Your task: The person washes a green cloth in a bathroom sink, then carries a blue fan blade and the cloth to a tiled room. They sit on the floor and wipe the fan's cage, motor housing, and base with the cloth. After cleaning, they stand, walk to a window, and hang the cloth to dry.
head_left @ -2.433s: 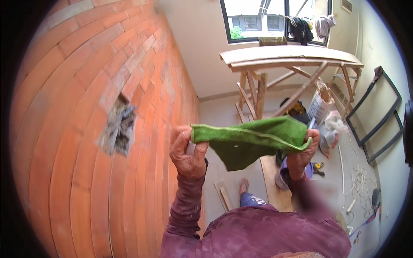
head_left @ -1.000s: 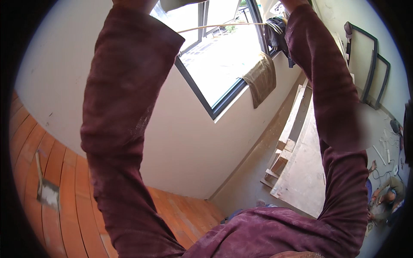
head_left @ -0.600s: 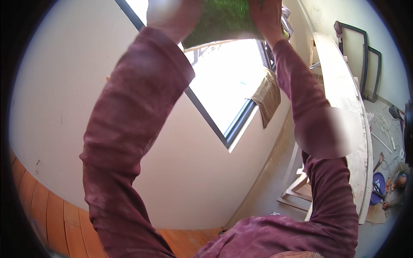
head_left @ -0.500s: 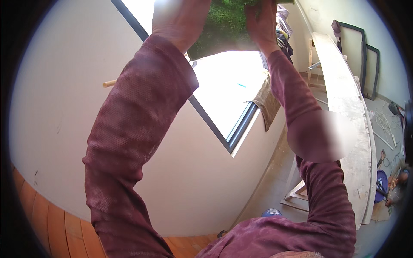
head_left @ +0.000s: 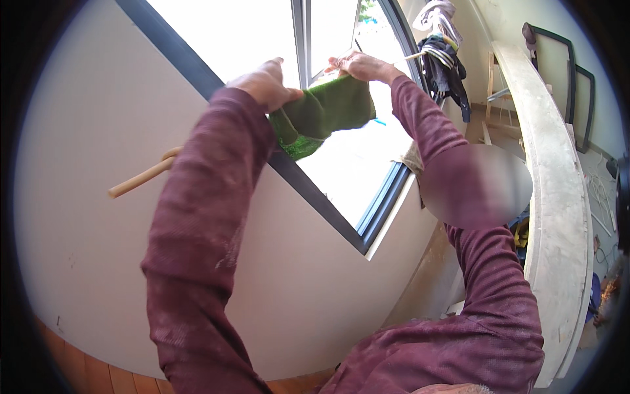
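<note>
Left hand (head_left: 266, 82) and right hand (head_left: 357, 64) now lower, both clenched on green cloth (head_left: 325, 111) before window (head_left: 341, 157).

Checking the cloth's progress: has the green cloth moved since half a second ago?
Yes. The green cloth now sits lower against the window frame, held between left hand and right hand.

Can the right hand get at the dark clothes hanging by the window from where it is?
Probably yes: the right hand grips the green cloth beside the dark clothes, nothing between, but it is occupied.
</note>
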The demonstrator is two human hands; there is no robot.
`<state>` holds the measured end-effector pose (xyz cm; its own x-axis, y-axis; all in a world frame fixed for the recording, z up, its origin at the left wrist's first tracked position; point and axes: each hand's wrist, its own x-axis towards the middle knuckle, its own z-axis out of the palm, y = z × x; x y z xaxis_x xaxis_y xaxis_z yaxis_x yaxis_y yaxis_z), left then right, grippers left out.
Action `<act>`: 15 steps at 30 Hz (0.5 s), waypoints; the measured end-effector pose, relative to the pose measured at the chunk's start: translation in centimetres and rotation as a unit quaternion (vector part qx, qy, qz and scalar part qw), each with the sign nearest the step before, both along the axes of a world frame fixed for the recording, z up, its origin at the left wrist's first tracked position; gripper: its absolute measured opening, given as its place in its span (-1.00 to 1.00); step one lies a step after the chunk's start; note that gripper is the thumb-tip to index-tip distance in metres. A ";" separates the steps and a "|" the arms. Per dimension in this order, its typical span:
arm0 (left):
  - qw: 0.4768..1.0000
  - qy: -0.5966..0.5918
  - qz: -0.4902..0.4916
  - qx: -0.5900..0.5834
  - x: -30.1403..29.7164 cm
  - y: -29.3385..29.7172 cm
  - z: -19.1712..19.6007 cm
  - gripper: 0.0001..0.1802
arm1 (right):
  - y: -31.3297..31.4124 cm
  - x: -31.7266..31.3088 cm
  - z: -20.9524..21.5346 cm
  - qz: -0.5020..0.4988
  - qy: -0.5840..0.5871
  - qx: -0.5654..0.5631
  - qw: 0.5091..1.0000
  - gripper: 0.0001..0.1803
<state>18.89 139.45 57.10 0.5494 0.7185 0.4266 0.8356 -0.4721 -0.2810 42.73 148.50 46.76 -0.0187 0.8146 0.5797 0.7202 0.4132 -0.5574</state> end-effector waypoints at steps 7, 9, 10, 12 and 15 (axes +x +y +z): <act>0.957 0.194 0.085 -0.198 -0.3 -2.8 3.7 -0.55 | 0.3 1.2 -3.3 0.035 0.027 -0.029 0.999 -0.25; 0.950 0.252 0.118 -0.142 0.3 -2.9 3.2 -0.58 | 0.6 1.8 -4.2 -0.065 -0.013 -0.003 0.998 -0.22; 0.960 0.227 0.082 -0.140 0.0 -2.3 3.4 -0.57 | 1.0 1.6 -4.9 -0.057 0.001 0.011 0.998 -0.20; 0.976 0.171 -0.014 -0.135 -1.5 1.2 5.0 -0.56 | 2.1 3.3 -5.3 -0.110 -0.140 0.045 0.983 -0.24; 0.978 0.126 -0.121 -0.117 -1.5 3.2 8.9 -0.55 | 1.0 3.5 -2.4 -0.108 -0.138 0.045 0.984 -0.40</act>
